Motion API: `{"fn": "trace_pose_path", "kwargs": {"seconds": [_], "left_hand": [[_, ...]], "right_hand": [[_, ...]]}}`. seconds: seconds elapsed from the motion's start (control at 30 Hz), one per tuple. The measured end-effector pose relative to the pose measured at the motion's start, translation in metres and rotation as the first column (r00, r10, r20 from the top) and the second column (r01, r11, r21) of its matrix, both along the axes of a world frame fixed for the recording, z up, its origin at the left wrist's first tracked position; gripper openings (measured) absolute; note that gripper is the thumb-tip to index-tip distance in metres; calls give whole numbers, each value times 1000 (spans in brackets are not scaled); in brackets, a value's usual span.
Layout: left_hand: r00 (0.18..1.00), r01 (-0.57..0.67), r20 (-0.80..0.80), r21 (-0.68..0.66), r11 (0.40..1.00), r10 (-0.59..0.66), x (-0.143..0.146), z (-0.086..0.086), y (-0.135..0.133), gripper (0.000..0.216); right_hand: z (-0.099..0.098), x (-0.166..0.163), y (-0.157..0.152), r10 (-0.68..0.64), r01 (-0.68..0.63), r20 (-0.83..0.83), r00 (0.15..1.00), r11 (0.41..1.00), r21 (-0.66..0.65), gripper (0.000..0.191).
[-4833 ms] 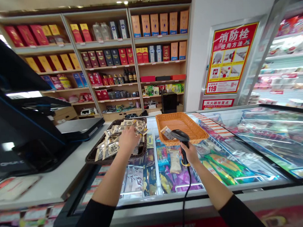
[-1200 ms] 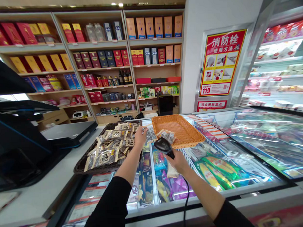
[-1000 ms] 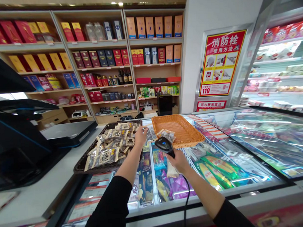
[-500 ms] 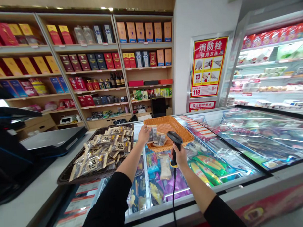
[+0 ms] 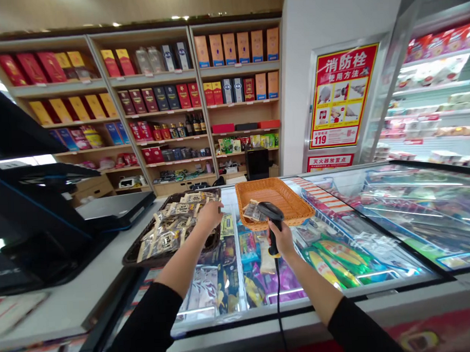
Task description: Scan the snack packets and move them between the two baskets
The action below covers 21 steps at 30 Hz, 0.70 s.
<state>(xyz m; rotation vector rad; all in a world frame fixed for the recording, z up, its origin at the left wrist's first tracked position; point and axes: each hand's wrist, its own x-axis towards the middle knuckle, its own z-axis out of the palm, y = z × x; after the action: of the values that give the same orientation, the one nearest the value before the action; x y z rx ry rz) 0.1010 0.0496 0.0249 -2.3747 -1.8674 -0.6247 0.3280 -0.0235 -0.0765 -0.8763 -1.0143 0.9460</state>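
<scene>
My right hand grips a black corded barcode scanner, its head at the near edge of the orange wicker basket. A few small clear packets lie at that basket's left end, partly behind the scanner. My left hand is over the right side of a dark brown wicker tray. Its fingers look apart, with nothing visible in them. Heaped in the tray are several clear packets with beige printed labels, close to that hand.
Both baskets rest at a glass-topped freezer full of bagged foods. A flat scale-like device and a dark machine stand on the left counter. Shelves of boxes line the back. The scanner's cord hangs down the front.
My left hand has let go of the packet at the orange basket and moved left to the dark tray. The scanner stays in my right hand. The view has shifted left.
</scene>
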Motion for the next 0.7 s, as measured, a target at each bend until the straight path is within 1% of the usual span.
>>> {"fn": "trace_pose_path", "kwargs": {"seconds": [0.07, 0.1, 0.23, 0.33, 0.4, 0.5, 0.57, 0.6, 0.67, 0.7], "left_hand": [[992, -87, -94, -58, 995, 81, -21, 2, -11, 28], [990, -90, -116, -68, 994, 81, -29, 1, -15, 31], [998, 20, -65, -19, 1000, -22, -42, -10, -27, 47], [997, 51, -54, 13, 999, -50, -46, -16, -31, 46], [998, 58, -36, 37, 998, -57, -47, -16, -34, 44], [995, 34, 83, 151, 988, -47, -40, -10, -38, 34], [978, -13, 206, 252, 968, -40, -28, -3, -37, 26], [959, -39, 279, 274, 961, -41, -20, -1, -34, 25], [885, -70, 463, 233, 970, -47, -2, 2, -23, 25], [824, -66, 565, 183, 981, -50, 7, 1, -16, 28]], "right_hand": [[5, -9, 0, 64, -64, 7, 998, 998, 7, 41], [6, -13, 0, 105, -106, 22, 994, 994, 7, 40], [7, -29, 1, 249, -250, 89, 964, 968, -8, 37], [1, -34, 2, 272, -271, 80, 959, 962, -29, 37], [-4, -35, 3, 253, -252, 28, 967, 967, -50, 38], [-8, -32, 5, 211, -216, -71, 975, 974, -69, 42], [-9, -30, 4, 192, -201, -112, 975, 977, -75, 44], [-9, -29, 4, 185, -195, -117, 976, 978, -76, 44], [-7, -27, 2, 172, -180, -105, 979, 981, -72, 45], [-5, -26, 0, 164, -170, -93, 982, 983, -62, 44]]}}
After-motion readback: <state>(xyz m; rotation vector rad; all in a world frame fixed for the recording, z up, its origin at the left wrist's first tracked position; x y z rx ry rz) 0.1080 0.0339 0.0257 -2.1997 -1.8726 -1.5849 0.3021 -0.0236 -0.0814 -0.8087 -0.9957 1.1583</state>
